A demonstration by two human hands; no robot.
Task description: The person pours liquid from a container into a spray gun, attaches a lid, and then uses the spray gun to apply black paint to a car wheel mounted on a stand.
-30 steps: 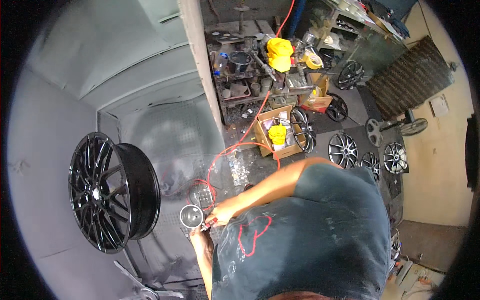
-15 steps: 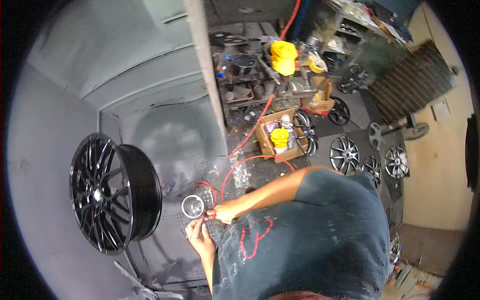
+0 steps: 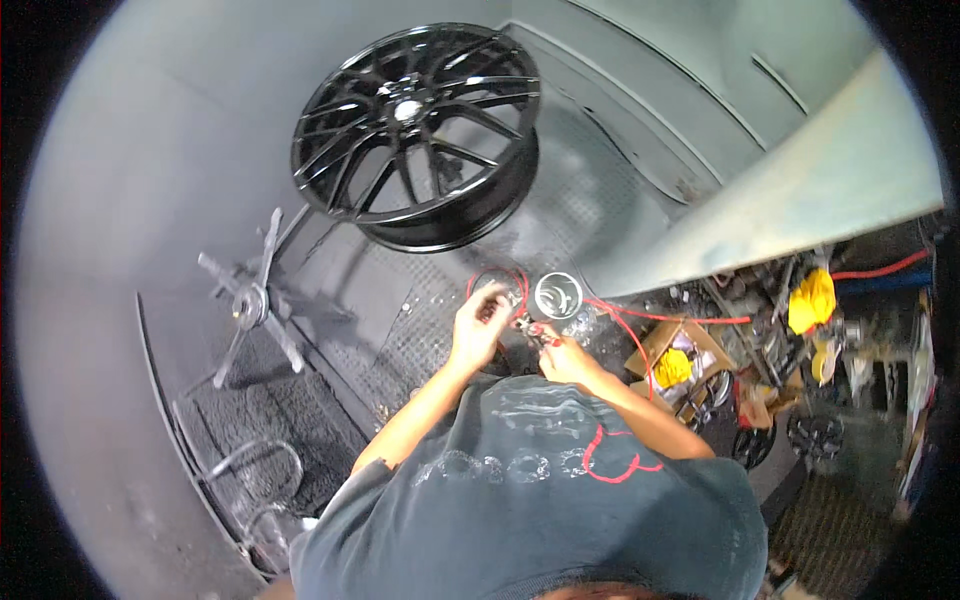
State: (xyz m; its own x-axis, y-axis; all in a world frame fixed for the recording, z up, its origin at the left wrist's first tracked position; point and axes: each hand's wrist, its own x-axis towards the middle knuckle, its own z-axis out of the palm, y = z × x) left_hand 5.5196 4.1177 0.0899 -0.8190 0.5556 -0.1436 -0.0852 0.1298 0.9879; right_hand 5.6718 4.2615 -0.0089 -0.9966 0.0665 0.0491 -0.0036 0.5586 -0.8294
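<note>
My right hand (image 3: pixel 562 358) grips the handle of a spray gun (image 3: pixel 530 325) with an open round metal cup (image 3: pixel 557 295) on top. A red hose (image 3: pixel 640 318) runs from the gun off to the right. My left hand (image 3: pixel 478 325) is curled on the gun's front end, just left of the cup. Both hands meet in front of my chest. A glossy black wheel rim (image 3: pixel 415 135) hangs ahead of them, above the hands, face tilted toward me.
Grey booth walls curve around, with a grated floor (image 3: pixel 400 330) below. A spoked metal stand (image 3: pixel 250 300) is at left. Past a partition (image 3: pixel 800 200) at right are cluttered shelves, yellow containers (image 3: pixel 812 298), a cardboard box (image 3: pixel 675 355) and more rims (image 3: pixel 815 435).
The view has swung: the black rim went from the left side to upper centre. My two hands stay together on the spray gun, now nearer the picture's middle.
</note>
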